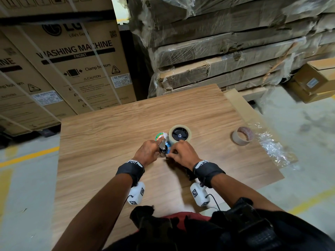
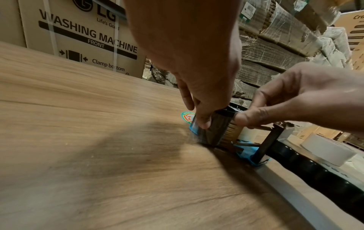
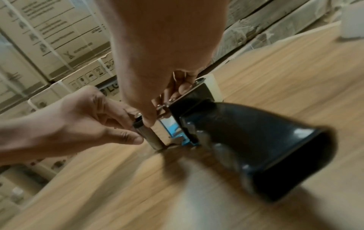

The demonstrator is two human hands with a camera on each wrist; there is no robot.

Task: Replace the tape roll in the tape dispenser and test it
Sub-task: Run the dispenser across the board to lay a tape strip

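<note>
Tabletop (image 1: 108,142): both hands pinch tape dispenser (image 1: 165,147).

Your left hand (image 1: 147,151) and right hand (image 1: 183,151) are both pinching at the front of the tape dispenser (image 1: 165,148) lying on the wooden table (image 1: 108,142). A fresh clear tape roll (image 1: 180,135) sits on its hub. An empty cardboard core (image 1: 242,136) lies well off to your right, beside crumpled plastic wrap (image 1: 272,147).
</note>
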